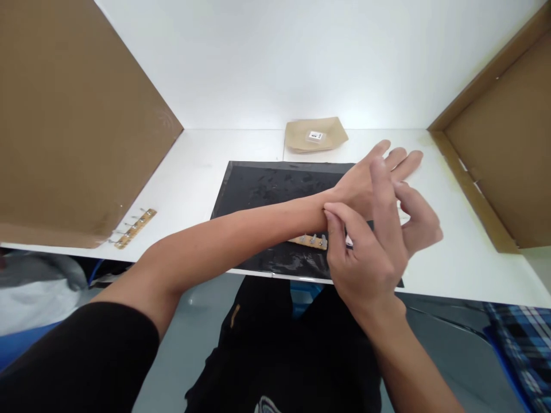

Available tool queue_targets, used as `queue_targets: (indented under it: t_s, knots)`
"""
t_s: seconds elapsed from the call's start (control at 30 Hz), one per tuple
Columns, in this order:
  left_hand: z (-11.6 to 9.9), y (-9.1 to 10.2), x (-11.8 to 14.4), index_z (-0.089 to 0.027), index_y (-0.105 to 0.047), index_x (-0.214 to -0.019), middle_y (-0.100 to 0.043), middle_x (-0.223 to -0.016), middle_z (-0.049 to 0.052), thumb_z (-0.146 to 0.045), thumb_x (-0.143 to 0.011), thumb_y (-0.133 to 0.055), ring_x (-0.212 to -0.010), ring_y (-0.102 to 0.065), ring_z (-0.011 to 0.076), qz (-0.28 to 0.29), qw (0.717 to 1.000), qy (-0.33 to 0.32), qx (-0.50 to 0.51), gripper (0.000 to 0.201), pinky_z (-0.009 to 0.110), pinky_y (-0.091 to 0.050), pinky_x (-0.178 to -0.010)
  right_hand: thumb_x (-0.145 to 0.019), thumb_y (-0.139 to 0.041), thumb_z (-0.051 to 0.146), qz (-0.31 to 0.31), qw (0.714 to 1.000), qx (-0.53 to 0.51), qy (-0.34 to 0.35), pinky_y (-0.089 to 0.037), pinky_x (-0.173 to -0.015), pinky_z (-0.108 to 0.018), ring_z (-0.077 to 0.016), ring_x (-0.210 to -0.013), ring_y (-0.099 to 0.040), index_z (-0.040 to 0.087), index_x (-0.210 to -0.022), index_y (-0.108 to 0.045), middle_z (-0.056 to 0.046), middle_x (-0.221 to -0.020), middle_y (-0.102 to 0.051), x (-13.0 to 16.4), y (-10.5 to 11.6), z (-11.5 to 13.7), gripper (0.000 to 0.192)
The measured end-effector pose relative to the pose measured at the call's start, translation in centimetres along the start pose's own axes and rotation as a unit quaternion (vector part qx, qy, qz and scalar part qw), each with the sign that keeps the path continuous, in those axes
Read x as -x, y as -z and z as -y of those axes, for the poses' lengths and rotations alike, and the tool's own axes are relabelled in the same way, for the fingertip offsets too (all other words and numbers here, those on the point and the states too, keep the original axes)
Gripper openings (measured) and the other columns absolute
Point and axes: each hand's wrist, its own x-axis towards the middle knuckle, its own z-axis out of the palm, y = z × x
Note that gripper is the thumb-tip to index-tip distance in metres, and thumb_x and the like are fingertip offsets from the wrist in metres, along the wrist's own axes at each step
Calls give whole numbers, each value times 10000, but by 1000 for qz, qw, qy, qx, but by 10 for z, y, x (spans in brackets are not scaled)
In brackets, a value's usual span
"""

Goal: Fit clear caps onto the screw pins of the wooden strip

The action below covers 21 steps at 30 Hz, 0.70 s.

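My left arm stretches across to the right, and my left hand point(361, 178) is open above the right part of a black mat point(271, 189), fingers extended and partly covered by the other hand. In front of it, my right hand point(370, 252) pinches thumb and forefinger together at the left wrist, its other fingers raised. Whether anything small is in that pinch, I cannot make out. Beneath the left forearm, a wooden strip with metal hooks point(309, 241) lies on the mat, partly hidden.
A second hook strip point(135, 228) lies at the table's left, by a cardboard panel point(86, 126). A brown paper tray point(297, 136) with a small labelled packet point(315, 136) stands at the back of the white table point(189, 189). Another cardboard panel point(508, 149) borders the right side.
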Motion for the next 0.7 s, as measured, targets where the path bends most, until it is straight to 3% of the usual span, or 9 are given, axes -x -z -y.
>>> queue_targets:
  t_s: [0.1, 0.27, 0.47, 0.7]
  knots:
    - [3, 4, 0, -152, -704, -1121, -395, -1601, -7, -295, -1004, -530, -1508, -356, 356, -4, 999, -2, -46, 254, 502, -427, -1155, -870, -735, 140, -2, 993, 81, 85, -506, -904, -528, -379, -1211, -601, 180, -1003, -738, -166, -1427, -588, 3, 8, 3, 139]
    - [10, -4, 2, -181, -735, -1034, -484, -1536, 39, -324, -980, -583, -1392, -517, 322, -71, 992, 1, -105, 215, 532, -256, -1268, -755, -801, 56, 4, 982, 106, 155, -485, -854, -445, -345, -1194, -604, 191, -1111, -720, -136, -1505, -521, 18, 17, -8, 389]
    - [13, -20, 7, -151, -683, -1191, -476, -1537, 151, -414, -983, -528, -1278, -554, 354, -82, 992, -16, -98, 369, 647, -252, -1211, -777, -791, 66, 9, 993, 58, 99, -500, -912, -525, -393, -1244, -539, 177, -1117, -730, -154, -1552, -456, 25, 21, -15, 363]
    - [8, -35, 11, -173, -690, -1172, -525, -1493, 125, -290, -970, -528, -1230, -596, 311, -90, 983, -19, -160, 285, 575, -342, -1193, -906, -701, 179, 50, 999, -15, 3, -467, -1036, -533, -336, -1297, -512, 180, -1168, -703, -165, -1556, -449, 14, 25, -8, 262]
